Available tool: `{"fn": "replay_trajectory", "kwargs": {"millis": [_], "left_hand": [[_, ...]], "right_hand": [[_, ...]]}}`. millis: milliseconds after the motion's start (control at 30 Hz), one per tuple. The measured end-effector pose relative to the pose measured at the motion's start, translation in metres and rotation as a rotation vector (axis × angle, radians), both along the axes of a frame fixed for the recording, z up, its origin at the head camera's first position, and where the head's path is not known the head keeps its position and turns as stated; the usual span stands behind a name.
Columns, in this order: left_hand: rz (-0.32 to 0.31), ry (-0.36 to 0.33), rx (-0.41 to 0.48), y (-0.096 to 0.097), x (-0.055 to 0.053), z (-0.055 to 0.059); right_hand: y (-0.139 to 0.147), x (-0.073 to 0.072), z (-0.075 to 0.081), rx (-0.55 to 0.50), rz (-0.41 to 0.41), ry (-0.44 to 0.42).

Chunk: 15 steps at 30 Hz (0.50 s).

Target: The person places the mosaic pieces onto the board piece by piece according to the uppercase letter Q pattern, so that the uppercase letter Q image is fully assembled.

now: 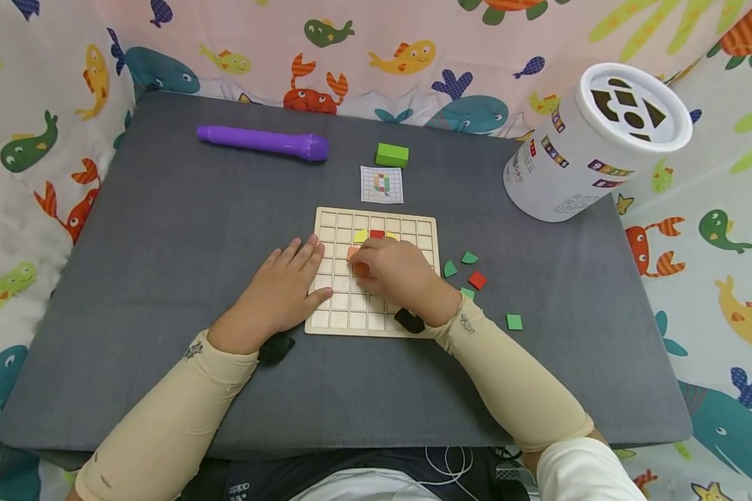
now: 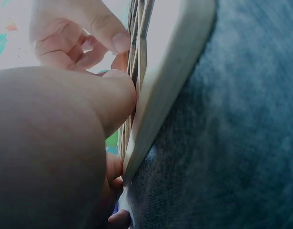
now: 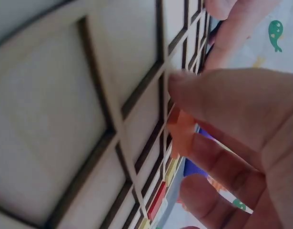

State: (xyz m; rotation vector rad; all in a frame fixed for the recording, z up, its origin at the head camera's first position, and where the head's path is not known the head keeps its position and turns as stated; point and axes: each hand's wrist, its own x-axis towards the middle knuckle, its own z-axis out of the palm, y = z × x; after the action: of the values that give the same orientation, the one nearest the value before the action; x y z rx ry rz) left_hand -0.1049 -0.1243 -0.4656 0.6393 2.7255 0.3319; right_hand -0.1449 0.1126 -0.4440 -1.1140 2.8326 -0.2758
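Note:
A wooden grid board (image 1: 340, 319) lies on the grey table. My left hand (image 1: 283, 287) rests flat along the board's left edge, fingers spread, thumb on its lower left part. Over the middle of the board, my right hand (image 1: 401, 275) pinches an orange piece (image 3: 181, 136) at the grid, partly hidden by the fingers. Another orange piece (image 1: 352, 253) shows beside the fingertips in the head view. In a row above are a yellow piece (image 1: 360, 236), a red square (image 1: 377, 234) and a second yellow piece (image 1: 391, 236), partly covered by the hand.
Right of the board lie green pieces (image 1: 469, 257), a red square (image 1: 477, 280) and a green square (image 1: 514, 322). Behind it are a pattern card (image 1: 381, 185), a green block (image 1: 391, 155) and a purple microphone-shaped stick (image 1: 263, 141). A white bucket (image 1: 554, 174) with a slotted lid stands back right.

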Motion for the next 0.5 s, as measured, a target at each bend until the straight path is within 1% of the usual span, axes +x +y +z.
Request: {"fn": "replay_trajectory", "kwargs": {"millis": [133, 300, 500], "left_hand": [[-0.002, 0.005, 0.001, -0.0001, -0.0002, -0.0005], [-0.003, -0.001, 0.002, -0.0001, 0.0001, 0.0008], [-0.002, -0.005, -0.002, 0.0002, 0.0001, 0.0015]], "right_hand": [[-0.0004, -0.0008, -0.0001, -0.005, -0.006, 0.03], [-0.0001, -0.0001, 0.0001, -0.009, -0.006, 0.04], [0.0002, -0.0016, -0.001, 0.029, -0.006, 0.04]]}}
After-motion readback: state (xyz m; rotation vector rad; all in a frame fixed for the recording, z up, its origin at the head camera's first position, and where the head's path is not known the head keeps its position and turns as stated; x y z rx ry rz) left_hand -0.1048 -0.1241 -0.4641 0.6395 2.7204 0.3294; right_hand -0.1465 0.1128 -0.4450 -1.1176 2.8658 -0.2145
